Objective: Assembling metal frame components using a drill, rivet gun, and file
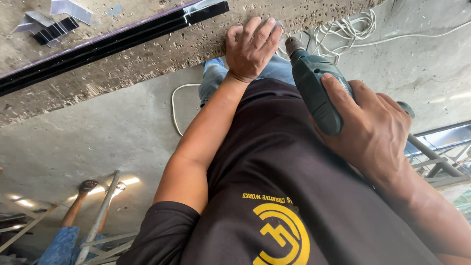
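My left hand (252, 46) lies flat, palm down, on the rough edge of a concrete ledge (147, 59), fingers stretched and slightly apart. A small pale piece peeks out under its fingertips; I cannot tell what it is. My right hand (375, 130) grips a dark green power drill (316, 86) by its body, thumb along the side. The drill's chuck (294, 46) points at the ledge just right of my left hand. My dark shirt with a yellow emblem (282, 235) fills the lower middle.
A long black metal channel (113, 41) runs along the ledge top. Small metal offcuts (54, 22) lie at the upper left. White cable (343, 32) is coiled on the concrete floor at the upper right. Another person's leg in jeans (66, 230) stands by scaffold pipes (100, 216) at the lower left.
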